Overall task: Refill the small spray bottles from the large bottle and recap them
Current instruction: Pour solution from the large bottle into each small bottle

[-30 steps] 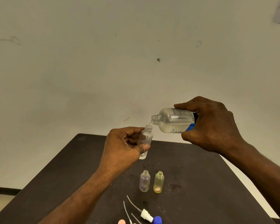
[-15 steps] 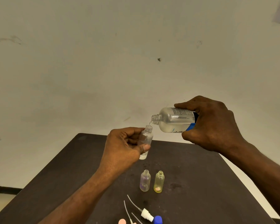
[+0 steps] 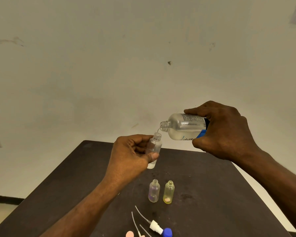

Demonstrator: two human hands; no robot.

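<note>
Left hand [image 3: 128, 156] grips a small clear spray bottle [image 3: 154, 149] above the bench [image 3: 212, 194], thumb across its front and fingers curled behind; the bottle stands nearly upright, neck uncapped, with a little liquid at its base. Right hand [image 3: 225, 132] wraps around the rear of the large bottle [image 3: 183, 127], thumb on top and fingers curled beneath, holding it tipped almost horizontal with its open mouth just above and to the right of the small bottle's neck. A thin stream of liquid runs from the large mouth toward the small neck. Below the hands, two more small bottles stand upright and uncapped on the dark bench, side by side: a purple-tinted bottle [image 3: 154, 191] on the left, a yellow-tinted bottle [image 3: 168, 192] on the right. Nearer the person lie spray tops with dip tubes: a white spray top with blue cap [image 3: 161, 229] and a pink cap [image 3: 129, 234] at the frame's lower edge.
</note>
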